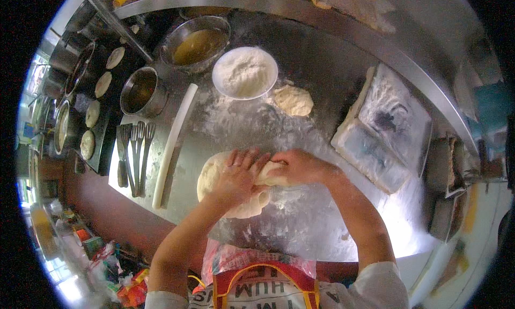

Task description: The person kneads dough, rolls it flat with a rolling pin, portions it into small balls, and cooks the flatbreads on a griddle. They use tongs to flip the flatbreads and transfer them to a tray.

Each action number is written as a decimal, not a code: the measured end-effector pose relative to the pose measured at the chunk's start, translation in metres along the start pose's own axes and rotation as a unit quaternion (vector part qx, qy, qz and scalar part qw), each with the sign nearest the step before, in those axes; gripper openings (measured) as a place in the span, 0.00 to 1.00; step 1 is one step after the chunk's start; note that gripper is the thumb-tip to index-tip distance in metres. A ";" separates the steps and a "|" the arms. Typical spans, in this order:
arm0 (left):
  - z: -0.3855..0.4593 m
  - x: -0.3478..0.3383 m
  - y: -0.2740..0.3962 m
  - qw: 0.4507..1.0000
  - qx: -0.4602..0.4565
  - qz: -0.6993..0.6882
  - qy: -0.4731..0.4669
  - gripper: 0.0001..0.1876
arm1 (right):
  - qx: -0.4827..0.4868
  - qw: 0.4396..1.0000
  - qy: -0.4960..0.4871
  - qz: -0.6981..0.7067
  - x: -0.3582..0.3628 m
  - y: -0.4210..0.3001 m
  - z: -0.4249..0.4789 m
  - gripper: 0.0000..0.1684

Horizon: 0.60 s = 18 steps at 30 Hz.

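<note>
A large lump of pale dough (211, 176) rests on the floured metal worktop (305, 224) in front of me. My left hand (241, 172) lies on top of it with the fingers spread, pressing on the dough. At its right end, my right hand (299, 168) has its fingers curled around a narrower part of the dough. Beyond my hands, a smaller piece of dough (293, 100) sits beside a white bowl of flour (245, 73). The undersides of both hands are hidden.
A white rod (175, 148) and several slotted metal spatulas (139, 156) lie at the left. Behind them stand a metal pot (141, 91) and a basin of yellowish liquid (197, 43). Flat dough rounds (87, 145) line a dark griddle. A flour-dusted block-like package (370, 152) lies at the right.
</note>
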<state>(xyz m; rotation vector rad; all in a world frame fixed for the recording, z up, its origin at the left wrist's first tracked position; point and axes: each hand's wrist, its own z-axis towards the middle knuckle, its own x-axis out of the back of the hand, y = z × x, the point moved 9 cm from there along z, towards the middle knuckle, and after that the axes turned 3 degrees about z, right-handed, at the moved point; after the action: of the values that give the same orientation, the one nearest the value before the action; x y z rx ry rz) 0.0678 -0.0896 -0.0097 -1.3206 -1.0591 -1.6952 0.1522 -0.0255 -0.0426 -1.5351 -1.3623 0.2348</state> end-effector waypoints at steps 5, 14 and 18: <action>0.034 -0.044 -0.004 0.987 0.062 0.015 -0.150 0.26 | -0.048 0.890 0.404 -0.205 0.106 0.041 0.020 0.32; 0.029 -0.041 -0.046 0.946 0.265 -0.159 -0.094 0.30 | -0.105 0.946 0.244 0.188 0.074 0.079 0.003 0.26; 0.030 0.014 0.030 0.976 0.009 -0.203 0.083 0.40 | -0.007 0.846 0.210 0.490 0.012 0.094 -0.091 0.20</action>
<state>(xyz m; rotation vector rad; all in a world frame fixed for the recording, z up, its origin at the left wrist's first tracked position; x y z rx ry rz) 0.1031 -0.0750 0.0131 -0.9713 -1.3042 -2.0471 0.2786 -0.0493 -0.0675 -2.0342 -0.1443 0.4730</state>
